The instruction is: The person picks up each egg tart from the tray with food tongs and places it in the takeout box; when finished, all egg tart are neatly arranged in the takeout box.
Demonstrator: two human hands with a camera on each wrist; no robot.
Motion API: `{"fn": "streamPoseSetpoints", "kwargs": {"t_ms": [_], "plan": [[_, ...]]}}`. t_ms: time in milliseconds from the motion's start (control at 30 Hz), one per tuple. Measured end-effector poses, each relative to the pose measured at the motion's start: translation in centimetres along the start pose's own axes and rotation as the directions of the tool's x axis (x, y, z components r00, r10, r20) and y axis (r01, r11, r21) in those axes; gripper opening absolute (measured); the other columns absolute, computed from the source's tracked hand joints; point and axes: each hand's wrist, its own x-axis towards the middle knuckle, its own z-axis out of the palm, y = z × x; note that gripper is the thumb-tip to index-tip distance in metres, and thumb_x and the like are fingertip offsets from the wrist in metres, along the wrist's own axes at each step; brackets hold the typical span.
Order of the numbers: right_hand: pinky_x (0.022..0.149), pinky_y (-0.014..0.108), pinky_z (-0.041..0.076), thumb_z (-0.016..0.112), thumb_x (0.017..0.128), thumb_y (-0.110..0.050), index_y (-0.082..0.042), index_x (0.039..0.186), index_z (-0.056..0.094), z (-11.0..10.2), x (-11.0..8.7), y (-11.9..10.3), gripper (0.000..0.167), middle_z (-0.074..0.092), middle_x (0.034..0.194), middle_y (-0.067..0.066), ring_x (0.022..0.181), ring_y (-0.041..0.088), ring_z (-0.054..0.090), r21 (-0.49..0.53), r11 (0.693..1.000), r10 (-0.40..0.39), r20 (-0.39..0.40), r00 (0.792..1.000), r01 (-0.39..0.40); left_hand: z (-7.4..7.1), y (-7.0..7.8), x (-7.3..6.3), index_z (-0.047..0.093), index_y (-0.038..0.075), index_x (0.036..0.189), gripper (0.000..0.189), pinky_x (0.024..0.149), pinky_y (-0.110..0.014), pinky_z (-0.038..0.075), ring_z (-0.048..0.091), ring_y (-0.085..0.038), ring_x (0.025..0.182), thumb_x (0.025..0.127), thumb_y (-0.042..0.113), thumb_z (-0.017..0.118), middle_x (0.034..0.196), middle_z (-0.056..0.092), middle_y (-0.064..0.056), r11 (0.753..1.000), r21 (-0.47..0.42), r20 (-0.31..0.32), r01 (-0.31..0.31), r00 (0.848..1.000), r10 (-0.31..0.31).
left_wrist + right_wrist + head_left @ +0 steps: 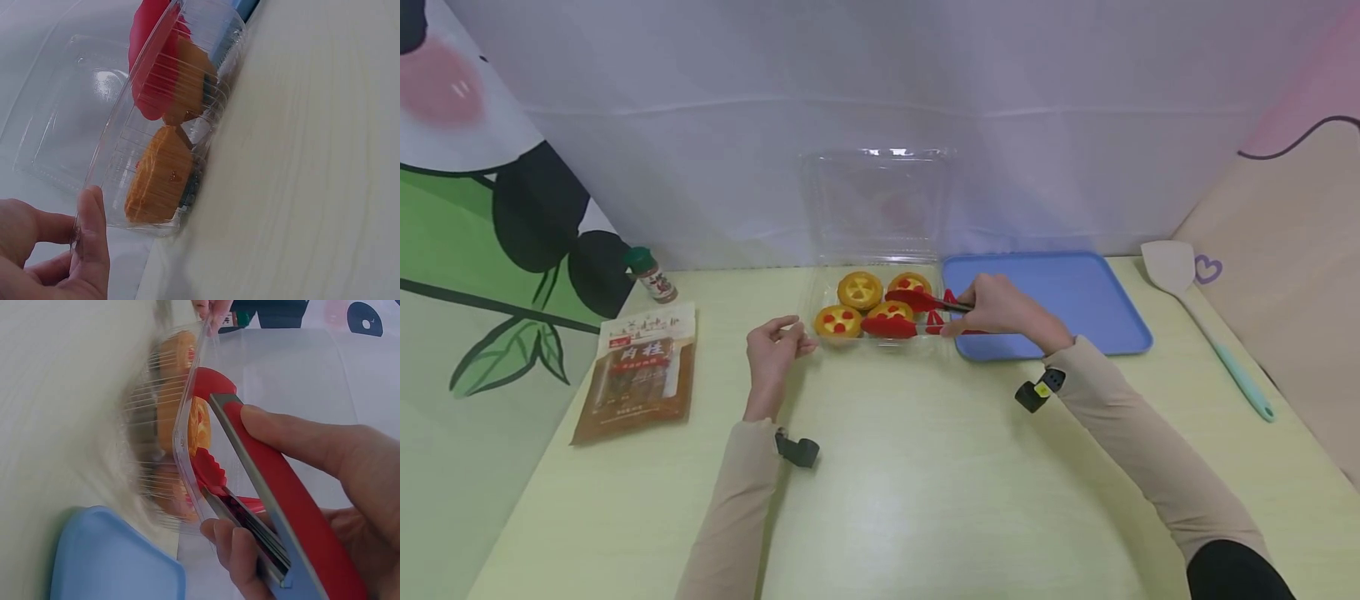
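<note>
A hinged clear plastic container (pixel 887 347) stands at the back of the table with its lid (pixel 880 208) raised against the backdrop. Several egg tarts (pixel 860 290) lie inside, some topped with red pieces. My left hand (pixel 772 354) pinches the container's left rim between thumb and fingers. Red-and-metal tongs (pixel 269 481) are in my right hand (pixel 1007 312), thumb on one arm and fingers on the other. Their red heads (pixel 889 327) reach into the container, spread at the front-right tart (pixel 891 310). Whether they touch it, I cannot tell.
A blue tray (pixel 1075 304) lies immediately right of the container. Farther right rests a spatula (pixel 1213 342) with a pale green handle. On the left are a brown-and-white food pouch (pixel 643 375) and a green-capped spice bottle (pixel 653 277). A fabric backdrop rises behind the table.
</note>
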Motion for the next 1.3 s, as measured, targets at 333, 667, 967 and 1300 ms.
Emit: {"fn": "streamPoseSetpoints", "kwargs": {"t_ms": [333, 667, 967, 1300], "plan": [[0.047, 0.023, 0.014, 0.081, 0.078, -0.036, -0.013, 0.061, 0.058, 0.3, -0.4, 0.8, 0.037, 0.023, 0.053, -0.005, 0.050, 0.010, 0.018, 0.029, 1.000, 0.009, -0.020, 1.000, -0.009, 0.2, 0.1, 0.0, 0.056, -0.008, 0.128, 0.033, 0.065, -0.018, 0.060, 0.066, -0.004, 0.059, 0.098, 0.005, 0.056, 0.077, 0.057, -0.003, 1.000, 0.022, 0.014, 0.004, 1.000, -0.004], [0.047, 0.025, 0.017, 0.080, 0.079, -0.040, -0.007, 0.086, 0.068, 1.6, -2.8, 2.9, 0.036, 0.025, 0.053, -0.005, 0.050, 0.013, 0.020, 0.195, 0.980, 0.053, -0.113, 0.992, -0.030, 1.2, 0.0, 0.3, 0.057, -0.007, 0.129, 0.033, 0.067, -0.019, 0.061, 0.066, -0.004, 0.060, 0.098, 0.006, 0.057, 0.079, 0.059, -0.004, 1.000, 0.022, 0.048, 0.003, 0.999, -0.004], [0.048, 0.028, 0.031, 0.078, 0.081, -0.044, -0.009, 0.115, 0.069, 1.5, -8.5, 5.6, 0.049, 0.052, 0.062, 0.000, 0.057, 0.015, 0.038, 0.275, 0.959, 0.155, -0.289, 0.945, -0.073, 1.1, 0.3, 0.5, 0.057, -0.005, 0.130, 0.034, 0.071, -0.021, 0.061, 0.068, -0.005, 0.063, 0.099, 0.008, 0.056, 0.088, 0.061, -0.011, 0.999, 0.052, 0.057, -0.003, 0.998, 0.000], [0.045, 0.028, 0.036, 0.075, 0.081, -0.050, -0.012, 0.092, 0.065, 2.0, -15.9, 9.1, 0.041, 0.060, 0.071, 0.005, 0.059, 0.016, 0.047, 0.194, 0.956, 0.284, -0.414, 0.865, -0.221, -1.3, 0.9, 0.0, 0.055, -0.006, 0.131, 0.036, 0.072, -0.020, 0.061, 0.068, -0.005, 0.064, 0.098, 0.007, 0.056, 0.086, 0.061, -0.009, 1.000, 0.002, 0.020, 0.014, 1.000, -0.014]]}}
